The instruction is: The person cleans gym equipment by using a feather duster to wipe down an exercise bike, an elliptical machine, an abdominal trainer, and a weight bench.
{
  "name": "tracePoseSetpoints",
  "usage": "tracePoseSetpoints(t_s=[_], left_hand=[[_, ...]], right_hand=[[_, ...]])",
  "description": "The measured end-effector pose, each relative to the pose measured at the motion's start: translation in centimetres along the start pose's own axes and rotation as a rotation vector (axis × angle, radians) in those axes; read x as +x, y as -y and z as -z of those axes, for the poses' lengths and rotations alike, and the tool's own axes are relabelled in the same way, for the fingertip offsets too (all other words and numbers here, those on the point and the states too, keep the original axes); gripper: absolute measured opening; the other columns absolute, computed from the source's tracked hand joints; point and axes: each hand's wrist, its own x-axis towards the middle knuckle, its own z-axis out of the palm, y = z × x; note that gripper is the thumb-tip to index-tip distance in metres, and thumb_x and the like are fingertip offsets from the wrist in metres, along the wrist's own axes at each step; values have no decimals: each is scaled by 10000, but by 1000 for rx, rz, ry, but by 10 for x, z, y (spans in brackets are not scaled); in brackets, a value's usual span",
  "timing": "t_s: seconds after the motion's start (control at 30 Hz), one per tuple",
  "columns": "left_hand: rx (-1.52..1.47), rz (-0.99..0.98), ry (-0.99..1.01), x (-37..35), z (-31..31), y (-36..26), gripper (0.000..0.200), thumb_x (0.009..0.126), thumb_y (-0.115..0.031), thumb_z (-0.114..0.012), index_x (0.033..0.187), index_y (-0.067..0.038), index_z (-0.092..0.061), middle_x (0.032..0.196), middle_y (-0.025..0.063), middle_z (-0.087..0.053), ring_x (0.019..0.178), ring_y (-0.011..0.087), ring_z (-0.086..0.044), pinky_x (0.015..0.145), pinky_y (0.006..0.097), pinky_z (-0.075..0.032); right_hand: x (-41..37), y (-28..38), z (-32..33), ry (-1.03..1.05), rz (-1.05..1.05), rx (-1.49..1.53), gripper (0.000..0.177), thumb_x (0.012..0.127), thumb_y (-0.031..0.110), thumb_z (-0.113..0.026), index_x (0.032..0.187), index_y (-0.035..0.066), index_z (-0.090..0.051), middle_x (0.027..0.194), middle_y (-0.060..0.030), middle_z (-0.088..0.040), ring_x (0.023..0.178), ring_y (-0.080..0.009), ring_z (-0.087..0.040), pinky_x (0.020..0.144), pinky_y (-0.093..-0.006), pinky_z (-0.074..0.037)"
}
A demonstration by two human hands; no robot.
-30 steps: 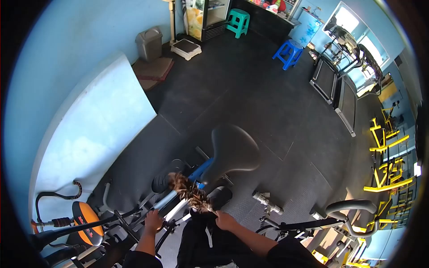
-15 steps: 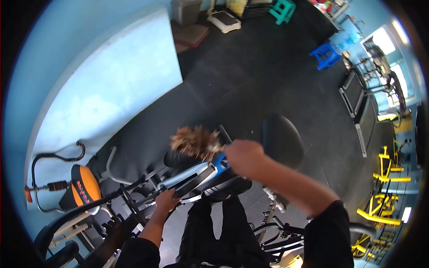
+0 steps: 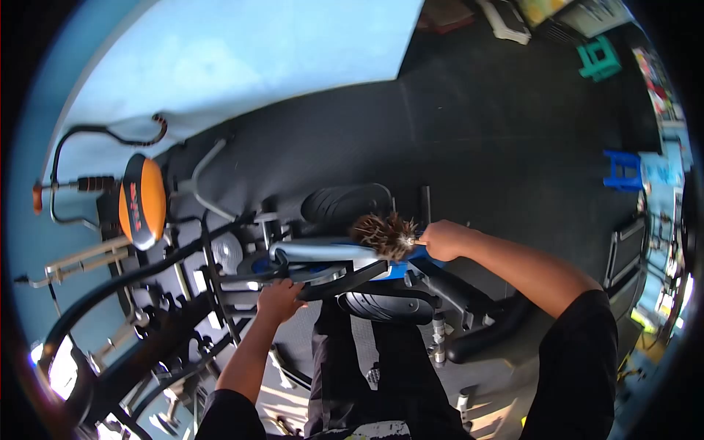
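My right hand (image 3: 444,240) is closed around the short handle of a feather duster (image 3: 385,236). The brown feathers point left and lie over the blue and silver frame (image 3: 323,251) of an exercise machine, apparently touching it. My left hand (image 3: 279,300) grips a black bar (image 3: 345,282) on the same machine, its fingers curled over the edge. One black foot pedal (image 3: 346,204) shows beyond the frame and another pedal (image 3: 387,306) on the near side, by my legs.
An orange and black seat (image 3: 144,202) with curved handles stands at the left near a pale blue wall panel (image 3: 242,51). Black tubular bars (image 3: 132,282) run along the lower left. A green stool (image 3: 600,59) and a blue stool (image 3: 622,171) stand farther off at the right.
My view has swung, so the surroundings sit differently. The feather duster has moved along the machine frame in my right hand. My left hand stays on the bar.
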Motion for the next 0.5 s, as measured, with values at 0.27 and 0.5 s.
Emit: tracePoseSetpoints(t_s=[0.27,0.5], left_hand=[[10,-39,-69,0,-6,2,573,814,-463,-734,1295,-179,-607,1099,52,-635,1066,263,-621,851,424,-523],[13,-39,-112,-1,-9,4,554,808,-462,-726,1280,-185,-635,1069,11,-639,1033,232,-619,831,390,-518]], right_hand=[[112,18,-68,-17,79,163,354,838,101,-550,1150,54,-710,1095,-238,-697,1048,-390,-673,906,-465,-545],[176,96,-90,-193,235,469,358,856,123,-558,1180,89,-709,1098,-236,-696,1030,-402,-673,901,-471,-542]])
